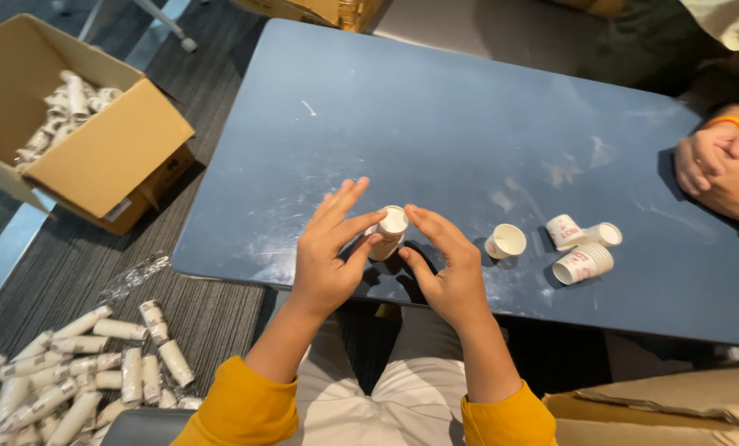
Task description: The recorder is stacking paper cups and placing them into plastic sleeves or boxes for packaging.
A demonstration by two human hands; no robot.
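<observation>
Both my hands hold one small stack of white paper cups (pixel 388 231) above the near edge of the dark blue table (pixel 435 124). My left hand (pixel 328 256) pinches the stack from the left with thumb and fingers. From the right, my right hand (pixel 445 268) grips it with fingertips on its rim. To the right on the table lie a single white cup (pixel 506 241) on its side, two more cups (pixel 566 231) (pixel 606 234), and a short stack (pixel 582 263), some with red print.
An open cardboard box (pixel 97 157) with wrapped cup rolls stands on the floor at left. Several more rolls (pixel 72 372) lie piled on the floor below it. Another person's clasped hands (pixel 720 169) rest on the table's right side. A cardboard flap (pixel 675 405) is at lower right.
</observation>
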